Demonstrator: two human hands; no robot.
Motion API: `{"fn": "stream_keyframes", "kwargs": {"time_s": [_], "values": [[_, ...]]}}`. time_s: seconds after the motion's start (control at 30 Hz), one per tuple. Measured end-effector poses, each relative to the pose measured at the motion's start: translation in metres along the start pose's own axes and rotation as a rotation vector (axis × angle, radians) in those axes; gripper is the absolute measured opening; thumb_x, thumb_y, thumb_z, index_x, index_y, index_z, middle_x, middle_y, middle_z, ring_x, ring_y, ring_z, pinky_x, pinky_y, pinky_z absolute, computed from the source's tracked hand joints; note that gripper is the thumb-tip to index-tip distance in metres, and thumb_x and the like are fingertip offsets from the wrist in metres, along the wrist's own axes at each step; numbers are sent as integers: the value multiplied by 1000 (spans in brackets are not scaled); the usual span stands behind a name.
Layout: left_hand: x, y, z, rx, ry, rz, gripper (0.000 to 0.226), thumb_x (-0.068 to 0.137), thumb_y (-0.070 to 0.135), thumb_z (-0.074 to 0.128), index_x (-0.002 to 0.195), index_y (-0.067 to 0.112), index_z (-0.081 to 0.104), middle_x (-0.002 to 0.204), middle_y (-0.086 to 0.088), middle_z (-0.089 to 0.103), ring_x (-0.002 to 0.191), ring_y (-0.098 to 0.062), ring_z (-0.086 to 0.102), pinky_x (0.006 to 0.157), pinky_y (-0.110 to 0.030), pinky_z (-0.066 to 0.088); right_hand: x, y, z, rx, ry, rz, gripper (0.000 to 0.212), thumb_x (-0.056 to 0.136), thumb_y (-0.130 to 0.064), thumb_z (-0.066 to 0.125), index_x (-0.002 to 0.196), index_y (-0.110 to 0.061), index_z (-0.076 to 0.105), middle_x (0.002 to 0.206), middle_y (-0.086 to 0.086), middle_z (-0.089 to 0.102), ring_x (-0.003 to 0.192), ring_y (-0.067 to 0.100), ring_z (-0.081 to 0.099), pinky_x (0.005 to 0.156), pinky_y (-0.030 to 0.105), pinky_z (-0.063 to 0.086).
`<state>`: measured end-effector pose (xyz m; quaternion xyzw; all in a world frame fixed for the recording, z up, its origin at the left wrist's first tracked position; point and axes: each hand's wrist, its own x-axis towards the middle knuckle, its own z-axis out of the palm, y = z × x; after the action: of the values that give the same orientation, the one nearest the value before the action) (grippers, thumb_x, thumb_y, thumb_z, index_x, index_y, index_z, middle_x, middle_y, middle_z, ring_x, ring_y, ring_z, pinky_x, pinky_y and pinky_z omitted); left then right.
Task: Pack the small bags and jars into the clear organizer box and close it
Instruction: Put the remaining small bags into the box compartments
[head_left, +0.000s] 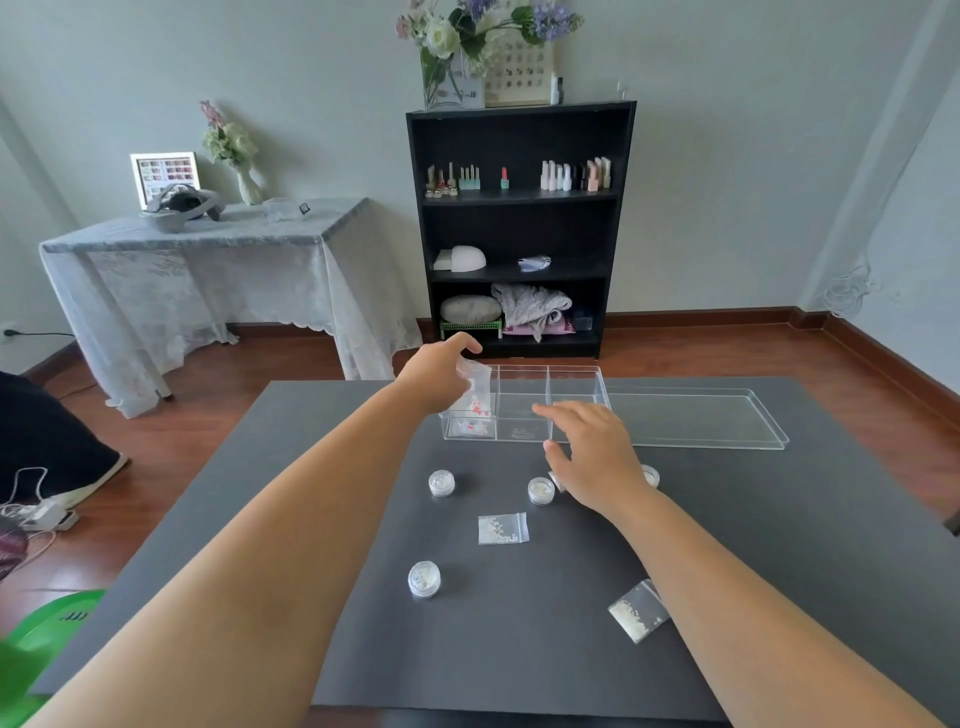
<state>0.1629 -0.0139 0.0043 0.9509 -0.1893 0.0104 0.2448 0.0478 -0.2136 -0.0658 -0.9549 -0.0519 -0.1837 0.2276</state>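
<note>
Bag (475, 387) in left grip (439, 371) over box (576, 384); no legible writing.

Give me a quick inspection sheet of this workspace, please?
Surface: dark table mat.
Job's things: clear organizer box, open; lid beside it; four jars, bags on mat.
Clutter: nothing seen.
Hands: left hand holds a small bag over the box's left compartment; right hand open, empty, above the mat.
Cables: power strip on floor, left.
Surroundings: black shelf, lace-covered table.
</note>
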Motion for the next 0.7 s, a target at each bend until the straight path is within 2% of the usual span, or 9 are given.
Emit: {"fn": "stream_keyframes", "kwargs": {"time_s": [0.03, 0.1, 0.17, 0.2, 0.27, 0.4, 0.57, 0.63, 0.7], "values": [[1, -1, 1, 4, -3, 16, 42, 86, 9, 57, 122, 30, 50, 97, -3, 59, 65, -16, 55, 58, -30, 49, -1, 0, 1, -3, 7, -3, 44, 89, -20, 55, 132, -30, 53, 130, -5, 57, 123, 20, 45, 109, 40, 31], [3, -3, 5, 29, -16, 46, 39, 86, 9, 59, 119, 29, 55, 116, -2, 59, 86, -19, 57, 79, -35, 49, -1, 0, 2, -9, 22, -12, 44, 89, -19, 55, 132, -29, 53, 130, -5, 58, 123, 20, 45, 108, 39, 31], [4, -5, 11, 51, -13, 51, 38, 85, 9, 62, 118, 27, 57, 123, -3, 58, 109, -23, 53, 101, -44, 39, -2, 1, 4, -14, 36, -20, 45, 88, -17, 55, 132, -28, 53, 129, -5, 58, 122, 20, 45, 108, 38, 30], [5, -7, 13, 62, -4, 49, 39, 84, 10, 63, 119, 27, 57, 124, -2, 58, 114, -24, 50, 105, -46, 36, -2, 1, 4, -13, 44, -23, 45, 88, -16, 55, 132, -28, 54, 129, -5, 58, 122, 20, 45, 108, 38, 30], [6, -8, 15, 91, -3, 55, 47, 83, 13, 67, 126, 27, 53, 124, -1, 59, 112, -24, 51, 102, -43, 39, -2, 1, 5, -12, 60, -27, 46, 87, -15, 55, 131, -27, 54, 129, -4, 58, 122, 20, 45, 108, 38, 31], [8, -7, 14, 146, -71, 76, 67, 78, 15, 72, 136, 31, 41, 118, -3, 61, 104, -24, 53, 84, -37, 49, -3, 0, 6, -17, 62, -22, 46, 87, -14, 55, 131, -27, 54, 129, -4, 58, 122, 20, 44, 108, 37, 29], [10, -4, 9, 196, -117, 112, 75, 75, 21, 79, 138, 29, 40, 132, -5, 48, 113, -27, 48, 94, -42, 46, -4, -2, 2, -22, 27, -8, 48, 88, -14, 55, 134, -28, 52, 137, 1, 51, 128, 23, 39, 111, 40, 25], [7, -1, 7, 223, -88, 132, 68, 76, 29, 76, 136, 30, 44, 133, -3, 42, 116, -28, 46, 98, -45, 43, -6, -3, -2, 15, 40, 24, 47, 89, -14, 55, 135, -26, 52, 142, 5, 44, 133, 27, 33, 112, 43, 22], [-1, 5, 3, 251, -14, 170, 54, 81, 35, 70, 131, 31, 50, 131, -1, 43, 118, -28, 43, 100, -45, 40, -8, 0, -10, 77, 91, 49, 45, 89, -12, 55, 133, -23, 54, 140, 7, 43, 131, 27, 34, 107, 40, 29]]}}
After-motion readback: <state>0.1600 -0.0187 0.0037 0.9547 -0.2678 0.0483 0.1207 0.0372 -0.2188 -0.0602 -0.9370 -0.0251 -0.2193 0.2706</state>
